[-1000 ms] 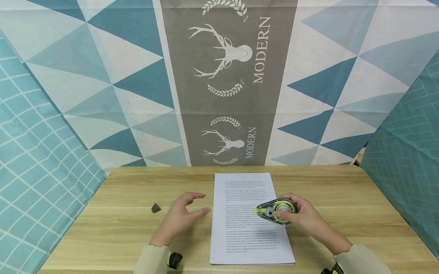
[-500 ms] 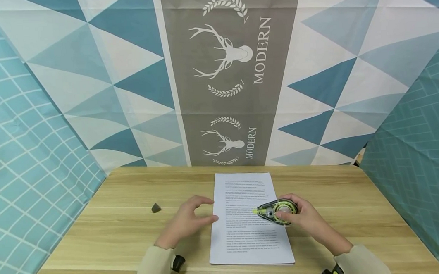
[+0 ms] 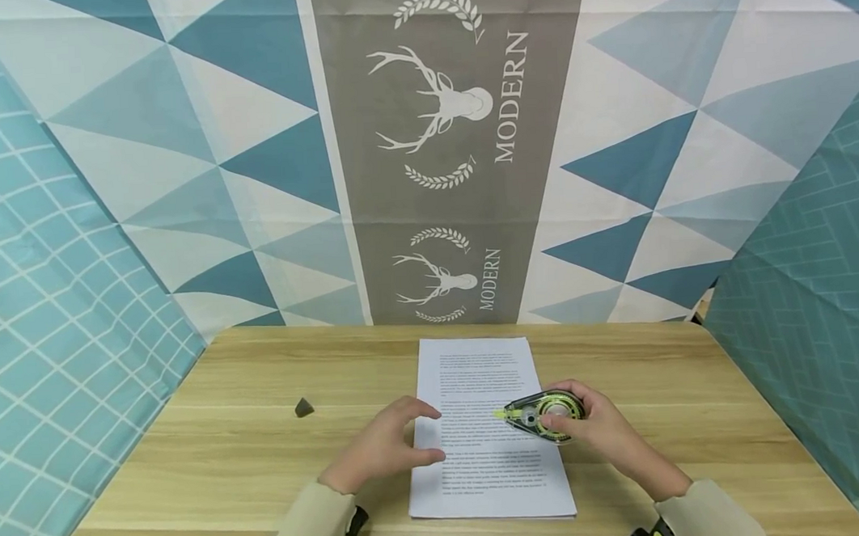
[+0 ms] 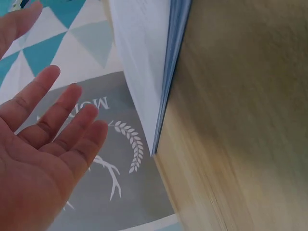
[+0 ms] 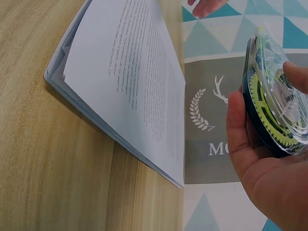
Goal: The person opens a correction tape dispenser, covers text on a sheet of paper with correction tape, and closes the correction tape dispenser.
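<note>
My right hand (image 3: 600, 425) holds a correction tape dispenser (image 3: 525, 413), with the thumb on its near face and the fingers behind. The dispenser has a clear case and yellow-green gears (image 5: 263, 107), and its tip points left over the printed page. Under it lies a stack of printed paper (image 3: 493, 503), flat on the table. At the stack's left edge is my left hand (image 3: 382, 448), thumb and forefinger spread apart, fingertips overlapping the page margin in the head view. In the left wrist view that hand's fingers (image 4: 45, 122) are loosely extended and hold nothing.
A small dark pyramid-shaped piece (image 3: 303, 407) lies on the wooden table (image 3: 228, 465), left of the stack. Behind the table hangs a patterned cloth (image 3: 463, 218) with deer heads and triangles. Tiled-pattern cloths flank both sides.
My left hand has moved right and slightly nearer, from beside the stack to over its left margin. The right hand and the correction tape dispenser have hardly moved.
</note>
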A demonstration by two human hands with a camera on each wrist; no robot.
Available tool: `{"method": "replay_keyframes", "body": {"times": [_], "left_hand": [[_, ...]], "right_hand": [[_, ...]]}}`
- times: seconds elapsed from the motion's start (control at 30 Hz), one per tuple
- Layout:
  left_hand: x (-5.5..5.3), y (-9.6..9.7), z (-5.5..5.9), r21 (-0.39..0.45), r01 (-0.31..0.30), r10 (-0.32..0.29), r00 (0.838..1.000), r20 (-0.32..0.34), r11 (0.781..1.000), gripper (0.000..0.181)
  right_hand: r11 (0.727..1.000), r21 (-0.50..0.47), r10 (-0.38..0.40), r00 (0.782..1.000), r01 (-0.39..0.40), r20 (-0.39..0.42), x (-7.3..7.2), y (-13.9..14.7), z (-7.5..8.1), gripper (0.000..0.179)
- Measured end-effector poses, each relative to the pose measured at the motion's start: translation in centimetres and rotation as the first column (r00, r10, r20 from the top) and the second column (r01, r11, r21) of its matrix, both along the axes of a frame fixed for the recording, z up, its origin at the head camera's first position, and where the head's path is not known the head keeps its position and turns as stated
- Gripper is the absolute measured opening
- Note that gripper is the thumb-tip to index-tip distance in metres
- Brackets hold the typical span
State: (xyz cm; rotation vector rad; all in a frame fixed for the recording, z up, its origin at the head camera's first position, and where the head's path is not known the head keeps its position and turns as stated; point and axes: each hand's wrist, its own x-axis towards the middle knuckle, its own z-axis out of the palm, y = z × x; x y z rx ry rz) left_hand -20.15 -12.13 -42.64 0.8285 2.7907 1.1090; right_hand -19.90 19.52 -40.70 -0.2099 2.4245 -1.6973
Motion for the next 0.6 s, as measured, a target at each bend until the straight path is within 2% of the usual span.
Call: {"method": "replay_keyframes", "body": {"times": [0.1,0.27,0.6], "left_hand": [[0.0,0.2,0.0,-0.019,0.038,-0.038,0.999,0.012,0.999,0.05],[0.0,0.6,-0.1,-0.083,0.056,-0.054,0.998,0.026,0.995,0.049],[-0.2,1.4,-1.0,-0.212,0.151,-0.16,0.987,-0.023,0.965,0.048]], "right_hand": [[1.0,0.003,0.001,1.0,-0.001,0.003,0.0,0.0,0.0,0.052],[1.0,-0.006,0.002,1.0,-0.002,0.023,0.0,0.0,0.0,0.052],[1.0,-0.01,0.011,1.0,-0.011,0.014,0.0,0.1,-0.2,0.051]]}}
